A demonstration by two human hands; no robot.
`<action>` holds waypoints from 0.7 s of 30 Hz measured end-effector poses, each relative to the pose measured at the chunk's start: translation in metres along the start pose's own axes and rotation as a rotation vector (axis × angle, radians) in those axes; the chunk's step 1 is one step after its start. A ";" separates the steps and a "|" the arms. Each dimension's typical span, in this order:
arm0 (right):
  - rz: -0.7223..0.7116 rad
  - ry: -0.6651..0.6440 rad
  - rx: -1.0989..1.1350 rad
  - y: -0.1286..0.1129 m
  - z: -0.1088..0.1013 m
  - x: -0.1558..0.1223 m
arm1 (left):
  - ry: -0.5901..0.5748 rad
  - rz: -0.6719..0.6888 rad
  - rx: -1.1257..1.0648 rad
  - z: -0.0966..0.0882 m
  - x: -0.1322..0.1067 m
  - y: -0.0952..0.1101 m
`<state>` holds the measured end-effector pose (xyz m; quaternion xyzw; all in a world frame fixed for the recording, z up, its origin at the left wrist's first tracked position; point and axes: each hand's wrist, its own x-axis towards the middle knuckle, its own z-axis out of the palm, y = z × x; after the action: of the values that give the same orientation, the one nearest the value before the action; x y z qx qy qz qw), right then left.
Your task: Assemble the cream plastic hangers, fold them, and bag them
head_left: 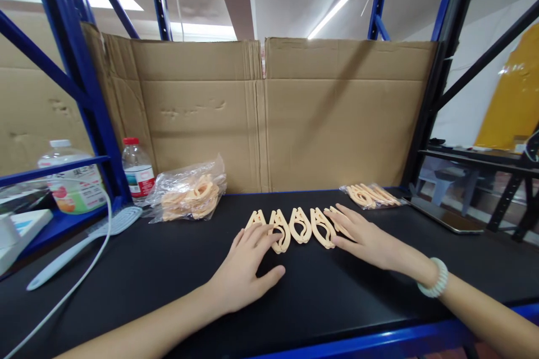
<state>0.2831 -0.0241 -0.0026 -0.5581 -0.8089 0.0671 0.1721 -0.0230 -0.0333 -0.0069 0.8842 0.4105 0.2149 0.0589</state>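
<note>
Several cream plastic pieces that look like folded travel hangers lie in a row on the black table top (311, 297). My left hand (246, 266) rests over the row's left end, fingers spread and thumb apart, partly covering the leftmost hanger (255, 217) and reaching the one beside it (280, 235). Two hangers in the middle (300, 225) and right of middle (322, 228) show between my hands. Over the right end lies my right hand (366, 235), fingers stretched out, its fingertips on the rightmost hanger (341, 224), which is partly hidden. Neither hand visibly grips anything.
A clear bag of similar pieces (191, 193) sits at back left, another bag (370, 195) at back right. Leftward are a red-capped bottle (138, 174), a pale hairbrush (90, 241) and a white cable (90, 266). Cardboard (202, 123) walls the back; a dark flat device (444, 216) lies right.
</note>
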 end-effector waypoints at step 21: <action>-0.042 -0.166 -0.064 -0.017 0.031 0.090 | -0.238 -0.166 0.142 0.007 0.078 -0.050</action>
<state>0.2288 0.0555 -0.0086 -0.5388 -0.8337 0.0835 0.0878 -0.0102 0.0586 -0.0009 0.8685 0.4863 0.0734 0.0620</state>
